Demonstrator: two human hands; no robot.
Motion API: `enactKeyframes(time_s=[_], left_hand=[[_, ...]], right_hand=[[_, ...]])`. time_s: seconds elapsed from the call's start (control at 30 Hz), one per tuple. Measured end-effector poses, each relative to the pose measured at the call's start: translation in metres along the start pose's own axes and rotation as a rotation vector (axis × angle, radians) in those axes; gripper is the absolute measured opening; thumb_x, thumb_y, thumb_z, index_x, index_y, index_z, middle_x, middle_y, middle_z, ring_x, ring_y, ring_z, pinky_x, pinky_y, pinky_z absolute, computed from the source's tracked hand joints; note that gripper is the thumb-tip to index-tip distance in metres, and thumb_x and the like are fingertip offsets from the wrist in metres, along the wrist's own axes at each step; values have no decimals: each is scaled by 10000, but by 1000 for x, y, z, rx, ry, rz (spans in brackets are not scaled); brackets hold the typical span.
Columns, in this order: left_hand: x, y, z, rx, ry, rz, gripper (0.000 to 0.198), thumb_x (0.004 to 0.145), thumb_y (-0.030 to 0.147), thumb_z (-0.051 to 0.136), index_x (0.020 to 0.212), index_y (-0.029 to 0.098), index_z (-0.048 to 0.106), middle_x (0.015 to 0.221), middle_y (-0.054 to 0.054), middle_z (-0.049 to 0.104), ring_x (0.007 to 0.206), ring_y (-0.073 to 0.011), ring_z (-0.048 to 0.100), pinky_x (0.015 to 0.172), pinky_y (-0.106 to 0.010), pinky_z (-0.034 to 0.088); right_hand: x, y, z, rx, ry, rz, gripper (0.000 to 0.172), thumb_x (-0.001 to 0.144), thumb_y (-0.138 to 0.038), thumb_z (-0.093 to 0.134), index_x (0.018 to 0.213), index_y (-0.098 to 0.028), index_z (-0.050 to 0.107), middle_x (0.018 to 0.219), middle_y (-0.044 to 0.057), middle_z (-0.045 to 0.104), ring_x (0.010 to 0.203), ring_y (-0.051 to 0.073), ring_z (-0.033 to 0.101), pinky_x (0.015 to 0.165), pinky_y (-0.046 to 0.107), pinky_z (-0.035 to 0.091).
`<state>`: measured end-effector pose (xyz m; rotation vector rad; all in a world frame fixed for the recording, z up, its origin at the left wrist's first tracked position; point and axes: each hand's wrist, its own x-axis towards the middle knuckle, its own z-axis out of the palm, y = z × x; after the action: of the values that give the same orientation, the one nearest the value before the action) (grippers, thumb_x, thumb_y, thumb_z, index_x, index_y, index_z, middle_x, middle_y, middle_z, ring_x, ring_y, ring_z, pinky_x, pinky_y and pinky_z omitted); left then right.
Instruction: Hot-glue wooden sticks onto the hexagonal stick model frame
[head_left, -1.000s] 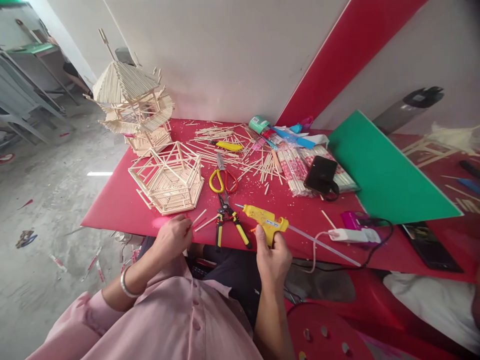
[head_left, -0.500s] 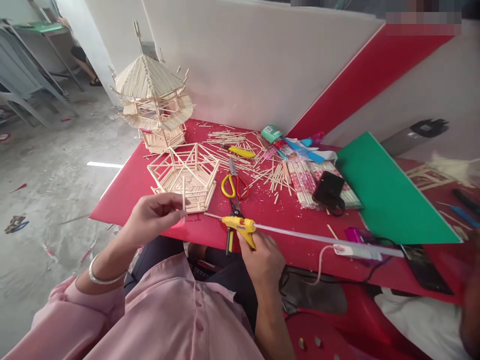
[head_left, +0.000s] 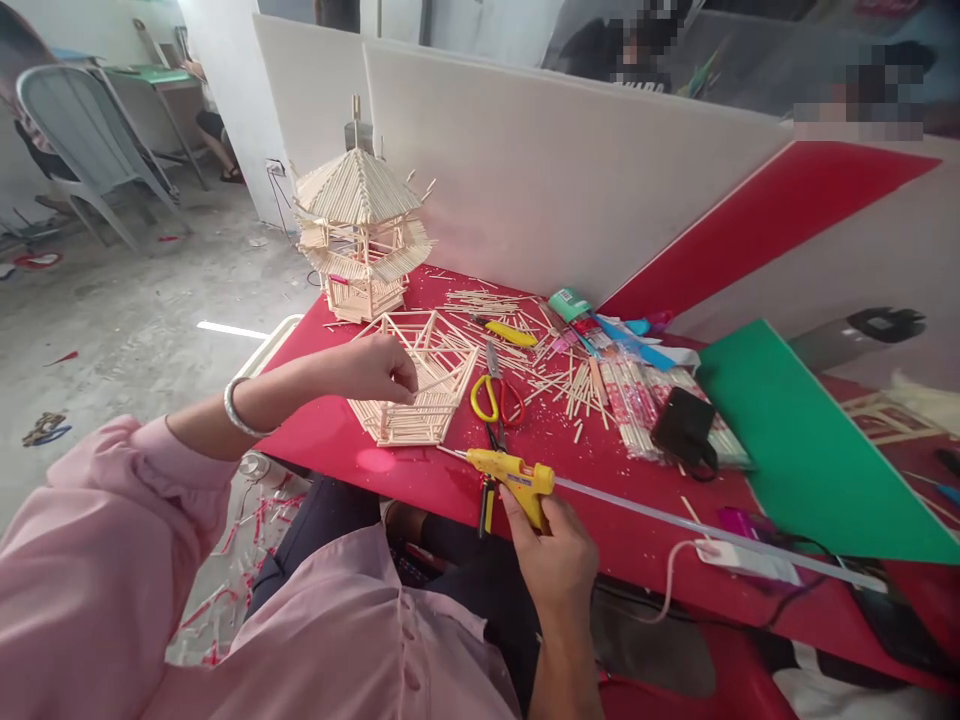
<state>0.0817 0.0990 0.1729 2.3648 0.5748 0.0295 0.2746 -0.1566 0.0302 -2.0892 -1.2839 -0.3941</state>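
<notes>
My left hand point(head_left: 373, 368) reaches over the front of a low many-sided frame point(head_left: 431, 432) built from thin wooden sticks. Its fingers point down and pinch a thin wooden stick point(head_left: 431, 408), which lies roughly level across the frame's near side; the fingertips are partly hidden by the hand. In my right hand point(head_left: 555, 555) is a yellow glue gun point(head_left: 514, 473), held by its handle, with a long clear glue stick point(head_left: 675, 518) out of its back. The nozzle points left, close to the frame's front corner. Pliers point(head_left: 487, 500) with yellow-and-black handles lie beneath the gun.
Behind the frame stands a pagoda model point(head_left: 364, 230) of sticks. Scissors point(head_left: 495, 395), a yellow cutter point(head_left: 511, 333) and loose sticks point(head_left: 487, 302) lie on the red table point(head_left: 315, 440). Bagged sticks point(head_left: 637, 400), a black adapter point(head_left: 684, 425) and a green board point(head_left: 817, 440) are rightward.
My left hand has moved forward over the frame, and the stick it held upright now lies about level. My right hand still holds the glue gun. The view has shifted, showing more background.
</notes>
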Motion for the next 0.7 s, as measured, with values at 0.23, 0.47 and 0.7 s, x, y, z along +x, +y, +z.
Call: enactKeyframes(time_s=[0.23,0.47,0.7], left_hand=[[9,0,0,134,-53,-1,122,710,154,633,723,183,751,672,22,697,602,-93,565,586,-225,363],[6,4,1,193,-70,7,152,732,125,584,730,176,727,700,28,692,631,-94,566,581,-208,351],[5,4,1,242,-91,13,172,729,122,554,719,173,718,702,16,673,643,-100,542,592,-217,348]], right_hand=[[-3,1,0,-16,-18,-8,570,926,-661,487,720,-170,692,642,73,660,605,177,607,588,269,416],[0,3,1,-19,-7,-57,519,941,-604,516,745,-158,694,651,64,664,612,170,612,610,262,421],[-2,4,2,-5,-7,-44,517,940,-601,520,739,-156,693,646,64,658,602,168,602,594,266,407]])
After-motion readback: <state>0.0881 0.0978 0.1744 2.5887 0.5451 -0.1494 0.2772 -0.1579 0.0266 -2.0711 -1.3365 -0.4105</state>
